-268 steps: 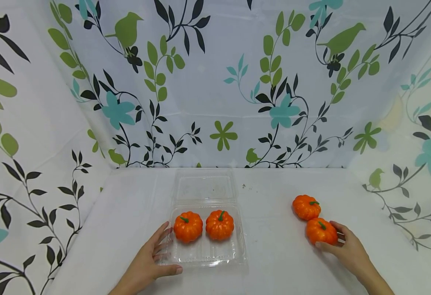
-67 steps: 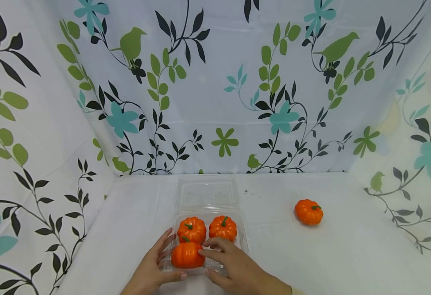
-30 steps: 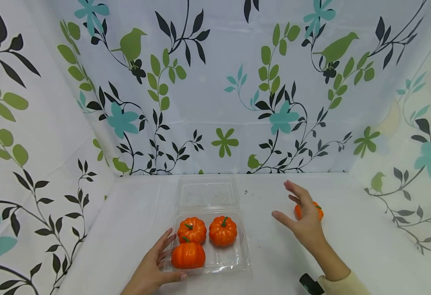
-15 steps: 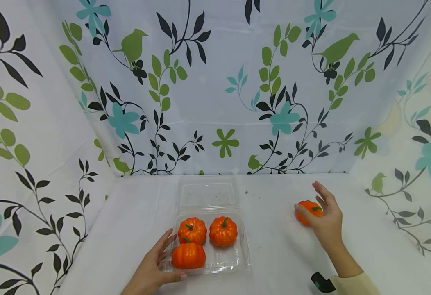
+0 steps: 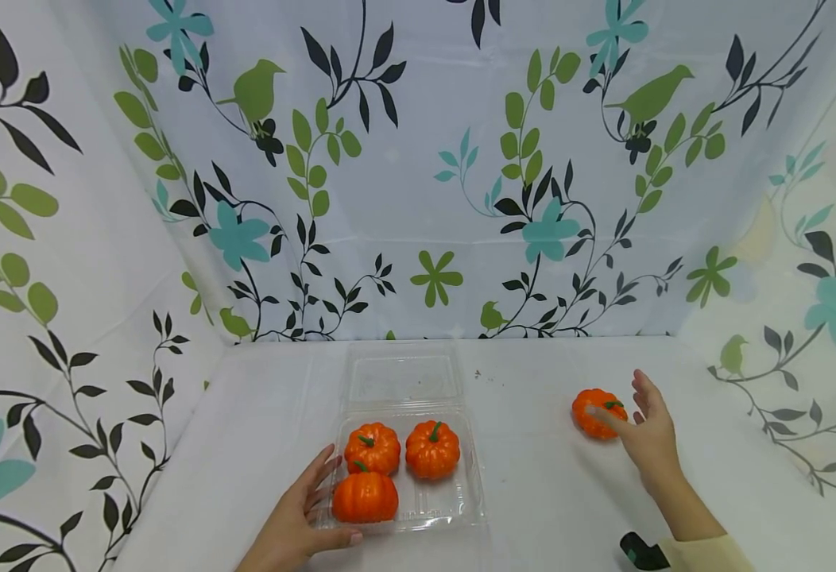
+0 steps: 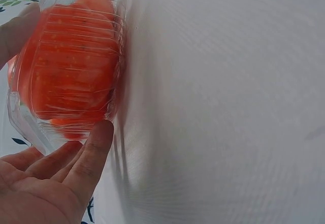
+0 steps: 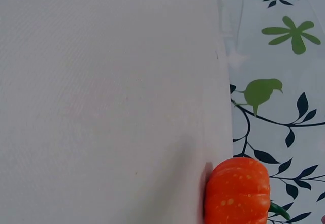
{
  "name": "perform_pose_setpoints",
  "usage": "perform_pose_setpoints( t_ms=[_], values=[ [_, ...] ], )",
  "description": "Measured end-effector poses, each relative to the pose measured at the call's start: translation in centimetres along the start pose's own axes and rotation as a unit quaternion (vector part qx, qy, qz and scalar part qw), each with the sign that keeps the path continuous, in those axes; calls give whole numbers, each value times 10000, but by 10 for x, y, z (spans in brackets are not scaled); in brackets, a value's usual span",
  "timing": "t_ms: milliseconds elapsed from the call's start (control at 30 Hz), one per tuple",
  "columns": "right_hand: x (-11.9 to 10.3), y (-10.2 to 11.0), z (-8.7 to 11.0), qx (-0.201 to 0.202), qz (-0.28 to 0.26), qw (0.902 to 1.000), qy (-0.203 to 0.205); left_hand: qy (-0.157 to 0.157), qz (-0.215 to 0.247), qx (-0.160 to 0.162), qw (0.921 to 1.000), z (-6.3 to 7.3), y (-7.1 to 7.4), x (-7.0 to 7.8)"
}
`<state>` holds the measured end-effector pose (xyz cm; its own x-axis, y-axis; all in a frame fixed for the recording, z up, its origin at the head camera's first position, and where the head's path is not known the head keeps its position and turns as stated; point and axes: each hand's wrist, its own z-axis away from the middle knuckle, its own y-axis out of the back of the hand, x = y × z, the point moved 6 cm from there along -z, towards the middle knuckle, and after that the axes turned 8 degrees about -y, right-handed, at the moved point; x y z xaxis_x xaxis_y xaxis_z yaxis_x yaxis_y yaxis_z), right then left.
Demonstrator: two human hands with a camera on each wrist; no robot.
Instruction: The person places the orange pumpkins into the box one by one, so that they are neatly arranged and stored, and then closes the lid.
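A clear plastic clamshell container (image 5: 447, 500) lies with its lid folded back and holds three small orange toy pumpkins: one back left (image 5: 372, 446), one back right (image 5: 432, 450), and one front left (image 5: 365, 497) tipped on its side. My left hand (image 5: 295, 508) grips the container's left front corner, thumb along the front edge and fingertips (image 6: 104, 130) on the side wall. Another toy pumpkin (image 5: 593, 407) sits on the table to the right. My right hand (image 5: 650, 441) hovers beside it, fingers spread, the thumb in front of the pumpkin. The right wrist view shows this pumpkin (image 7: 236, 191) but no fingers.
The white table (image 5: 532, 508) ends at a patterned curtain (image 5: 425, 159) with leaves, birds and flowers. The opened lid (image 5: 404, 377) lies flat behind the container. A black device (image 5: 640, 552) sits at my right wrist by a pale sleeve (image 5: 704, 554).
A third pumpkin has gone from the right side into the container's front left. My right hand has since let go and moved right to the remaining pumpkin. My left hand stays put.
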<state>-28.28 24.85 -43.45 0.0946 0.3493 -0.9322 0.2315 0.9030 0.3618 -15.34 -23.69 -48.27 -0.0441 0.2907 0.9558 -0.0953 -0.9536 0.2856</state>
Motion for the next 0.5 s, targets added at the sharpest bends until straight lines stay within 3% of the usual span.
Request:
perform_pose_setpoints(
  t_ms=[500],
  values=[
    [28,-3,-6,-827,310,9931,-774,11,-78,23,10000,0,0,0]
  ],
)
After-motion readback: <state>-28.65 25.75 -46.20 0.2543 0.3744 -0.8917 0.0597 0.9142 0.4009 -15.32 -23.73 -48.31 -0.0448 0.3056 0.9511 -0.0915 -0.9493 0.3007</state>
